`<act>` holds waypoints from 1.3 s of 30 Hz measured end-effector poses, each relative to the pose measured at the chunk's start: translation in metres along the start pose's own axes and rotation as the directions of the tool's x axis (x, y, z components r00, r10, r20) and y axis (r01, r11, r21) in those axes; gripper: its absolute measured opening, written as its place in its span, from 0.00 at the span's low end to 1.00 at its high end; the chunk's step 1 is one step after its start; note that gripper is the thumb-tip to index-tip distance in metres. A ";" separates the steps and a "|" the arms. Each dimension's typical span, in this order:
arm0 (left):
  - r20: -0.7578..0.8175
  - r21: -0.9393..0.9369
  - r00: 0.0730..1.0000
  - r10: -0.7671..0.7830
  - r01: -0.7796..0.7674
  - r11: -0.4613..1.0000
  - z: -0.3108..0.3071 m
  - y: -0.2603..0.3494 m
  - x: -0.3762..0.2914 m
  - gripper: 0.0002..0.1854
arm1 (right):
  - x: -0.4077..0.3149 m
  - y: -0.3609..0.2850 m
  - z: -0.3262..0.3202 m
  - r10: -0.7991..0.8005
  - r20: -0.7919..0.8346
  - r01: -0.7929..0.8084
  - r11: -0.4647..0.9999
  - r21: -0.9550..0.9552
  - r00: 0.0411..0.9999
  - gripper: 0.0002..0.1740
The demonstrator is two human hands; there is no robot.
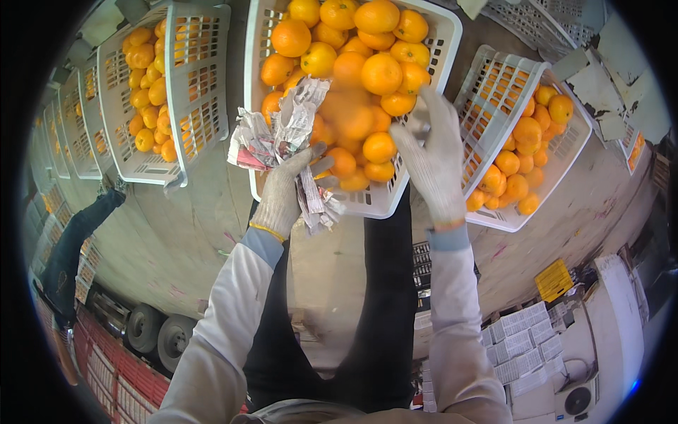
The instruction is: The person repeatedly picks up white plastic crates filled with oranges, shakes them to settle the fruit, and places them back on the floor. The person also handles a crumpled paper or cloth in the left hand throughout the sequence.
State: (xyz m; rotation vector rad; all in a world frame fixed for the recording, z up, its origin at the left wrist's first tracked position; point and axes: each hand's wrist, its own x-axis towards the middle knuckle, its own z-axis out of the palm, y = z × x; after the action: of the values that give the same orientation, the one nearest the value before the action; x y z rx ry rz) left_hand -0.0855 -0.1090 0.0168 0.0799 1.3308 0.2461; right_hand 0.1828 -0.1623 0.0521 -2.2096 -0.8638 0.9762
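My left hand (283,193), in a white knit glove with a yellow cuff edge, grips a bunch of crumpled newspaper (286,127) over the near left part of a white plastic crate (453,32). Loose orange citrus fruits (381,74) fill that crate, and the paper hides some of them. Over the crate's right side is my right hand (437,153), gloved the same way. Its thumb and fingers are spread apart, and I see nothing between them. A blurred patch covers the fruits in the middle.
More white crates (198,95) of citrus stand in a row at left. Another fruit-filled crate (519,146) sits tilted in view at right. A person's leg (79,238) shows at far left. Below are truck wheels (175,339), stacked white crates (524,344) and a yellow crate (553,281).
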 end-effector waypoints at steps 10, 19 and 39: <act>0.000 0.024 1.000 -0.010 0.010 1.000 -0.015 0.022 -0.044 0.33 | -0.025 -0.003 0.034 0.044 0.294 0.099 0.886 -0.454 0.955 0.34; 0.092 0.006 0.996 -0.015 0.014 1.000 0.005 0.046 -0.060 0.34 | 0.049 0.003 -0.044 0.414 0.010 -0.314 0.674 0.668 0.910 0.31; -0.017 -0.287 0.951 0.310 -0.302 0.909 0.169 0.058 0.035 0.30 | 0.208 -0.019 -0.077 0.237 0.420 -0.480 0.513 0.711 0.876 0.36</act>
State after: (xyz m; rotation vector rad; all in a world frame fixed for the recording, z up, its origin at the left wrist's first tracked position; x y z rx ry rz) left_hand 0.0775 -0.0315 0.0356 0.0468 1.2376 0.7010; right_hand 0.3468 -0.0142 0.0226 -1.4562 0.0477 1.5266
